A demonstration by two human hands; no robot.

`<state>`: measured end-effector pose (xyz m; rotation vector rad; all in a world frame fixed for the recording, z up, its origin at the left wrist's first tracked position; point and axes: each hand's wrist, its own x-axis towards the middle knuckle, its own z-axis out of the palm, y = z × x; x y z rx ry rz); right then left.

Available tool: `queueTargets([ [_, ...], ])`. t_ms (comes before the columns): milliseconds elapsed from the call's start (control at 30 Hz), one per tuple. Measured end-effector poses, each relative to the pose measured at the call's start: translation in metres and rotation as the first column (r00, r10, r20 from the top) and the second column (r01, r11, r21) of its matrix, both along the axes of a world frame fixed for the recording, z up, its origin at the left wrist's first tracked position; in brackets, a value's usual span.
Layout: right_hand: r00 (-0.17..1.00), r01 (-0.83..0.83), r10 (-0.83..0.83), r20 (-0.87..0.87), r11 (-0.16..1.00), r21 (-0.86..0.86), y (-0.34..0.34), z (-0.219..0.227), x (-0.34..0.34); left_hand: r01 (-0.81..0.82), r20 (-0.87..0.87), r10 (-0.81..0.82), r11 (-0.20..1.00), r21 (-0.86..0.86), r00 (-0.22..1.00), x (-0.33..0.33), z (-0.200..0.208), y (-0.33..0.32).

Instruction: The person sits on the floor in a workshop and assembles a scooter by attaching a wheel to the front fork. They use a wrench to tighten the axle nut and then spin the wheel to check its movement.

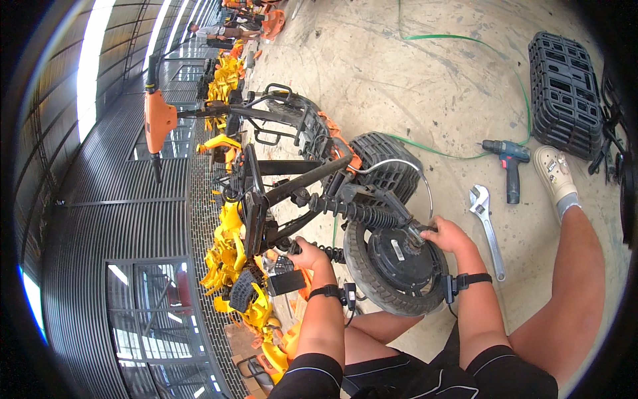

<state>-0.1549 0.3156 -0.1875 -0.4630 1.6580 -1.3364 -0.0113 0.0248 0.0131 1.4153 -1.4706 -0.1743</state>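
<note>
Head view: motor wheel point(393, 259) in a scooter frame point(309, 179), apparently steadied by the right hand point(448, 236), curled around its axle end point(415, 235), and left hand point(309, 255), gripping a dark frame part point(288, 245) left of it. Right of the wheel, wrench point(490, 236) and drill point(511, 163) lie seemingly handy.

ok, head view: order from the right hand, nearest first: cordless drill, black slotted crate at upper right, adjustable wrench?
From the right hand:
1. Adjustable wrench: floor, just right
2. Cordless drill: floor, farther right, higher in frame
3. Black slotted crate: upper right, beyond the drill
</note>
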Motion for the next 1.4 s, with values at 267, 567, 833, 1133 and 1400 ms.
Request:
queueTargets([
  [267,0.995,-0.035,0.042,-0.088,0.997,0.075,0.004,0.013,-0.006,0.038,-0.062,-0.034,0.997,0.070,0.998,-0.008,0.005,0.010],
  [567,0.979,-0.076,0.100,-0.180,0.988,0.134,0.005,0.035,-0.011,0.043,-0.089,-0.037,0.997,0.059,0.995,0.003,0.000,-0.003],
  [833,0.977,-0.085,0.117,-0.181,0.981,0.174,0.003,0.042,-0.012,0.007,-0.079,-0.017,0.992,-0.129,0.997,0.000,-0.004,-0.005],
  [1133,0.977,-0.209,0.208,-0.048,0.978,-0.004,0.002,0.009,-0.013,-0.011,-0.017,0.009,0.988,-0.151,1.000,0.004,-0.001,-0.006],
  [1400,0.989,-0.117,0.118,-0.084,0.993,0.021,0.000,-0.008,-0.006,0.057,-0.151,-0.041,0.993,0.103,0.988,-0.010,0.007,0.012],
])
